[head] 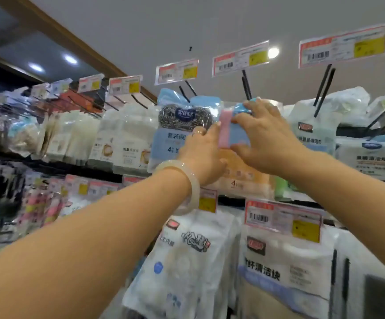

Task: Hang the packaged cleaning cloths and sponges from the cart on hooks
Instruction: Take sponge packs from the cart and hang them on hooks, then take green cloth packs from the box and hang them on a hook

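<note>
Both hands, left hand (201, 155) and right hand (264, 137), grip a packaged cloth set (227, 132), fingers curled, under the 12 o'clock hook (246, 86)

Pink and pale blue cloths show through the clear pack (229, 132), orange ones lower down; the steel-wool pack (177, 125) beside it shows silver scourers over a pale blue panel, a milky white bangle (186, 185) on the wrist, red-and-yellow price tags (241, 58) on black hooks (246, 85)
</note>
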Demonstrator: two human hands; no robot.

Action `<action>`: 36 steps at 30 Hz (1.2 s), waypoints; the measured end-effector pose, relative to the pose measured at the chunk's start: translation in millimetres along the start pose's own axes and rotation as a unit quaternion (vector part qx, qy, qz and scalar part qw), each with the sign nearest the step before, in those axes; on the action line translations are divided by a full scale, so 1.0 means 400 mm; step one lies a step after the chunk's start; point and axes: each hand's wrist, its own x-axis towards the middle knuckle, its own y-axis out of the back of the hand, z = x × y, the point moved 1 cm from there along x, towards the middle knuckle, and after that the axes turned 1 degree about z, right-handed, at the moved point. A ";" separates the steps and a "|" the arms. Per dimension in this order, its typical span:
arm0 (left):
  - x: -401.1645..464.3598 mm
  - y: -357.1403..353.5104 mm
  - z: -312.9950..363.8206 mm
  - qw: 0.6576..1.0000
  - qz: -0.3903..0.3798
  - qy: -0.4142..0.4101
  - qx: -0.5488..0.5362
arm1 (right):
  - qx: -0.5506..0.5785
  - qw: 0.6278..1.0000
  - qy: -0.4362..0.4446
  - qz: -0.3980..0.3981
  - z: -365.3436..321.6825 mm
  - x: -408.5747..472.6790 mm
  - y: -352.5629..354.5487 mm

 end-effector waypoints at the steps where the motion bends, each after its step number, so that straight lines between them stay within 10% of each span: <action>1: -0.022 0.013 -0.012 1.000 0.009 0.001 0.015 | 0.018 1.000 0.011 0.002 -0.029 -0.007 0.004; 12: -0.471 0.200 -0.384 0.956 -0.076 0.178 0.223 | 0.262 0.941 0.169 -0.134 -0.571 -0.149 -0.193; 25: -1.390 0.297 -0.684 0.704 -0.174 0.657 0.207 | 0.391 0.709 0.309 -0.499 -1.249 -0.830 -0.453; 36: -1.830 0.123 -0.889 0.563 -0.198 0.800 0.062 | 0.331 0.596 0.220 -0.698 -1.486 -1.192 -0.695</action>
